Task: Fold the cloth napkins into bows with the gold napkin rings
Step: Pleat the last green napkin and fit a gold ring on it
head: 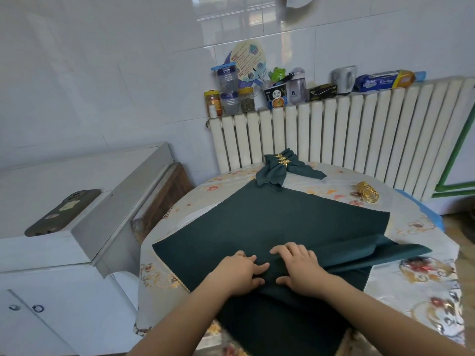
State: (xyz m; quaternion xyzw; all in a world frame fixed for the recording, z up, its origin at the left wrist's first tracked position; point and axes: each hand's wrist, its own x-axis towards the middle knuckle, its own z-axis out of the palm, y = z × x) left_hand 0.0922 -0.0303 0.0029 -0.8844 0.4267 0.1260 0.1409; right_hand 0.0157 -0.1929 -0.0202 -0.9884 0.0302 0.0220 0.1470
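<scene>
White-tiled kitchen, radiator behind | round tabletop [424,283] with flowered cover | our left hand [239,272] and right hand [298,271] press flat, fingers spread, on green napkin [257,222] | risk: fold slips (smooth cover) | finished bow [280,167] and gold rings [368,192] far side

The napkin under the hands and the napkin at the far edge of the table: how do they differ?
The near napkin lies spread out, only partly folded, with both hands, left and right, on its fold; it has no ring. The far napkin is gathered into a bow, held by a gold ring, and nobody touches it. Both are dark green cloth.
</scene>
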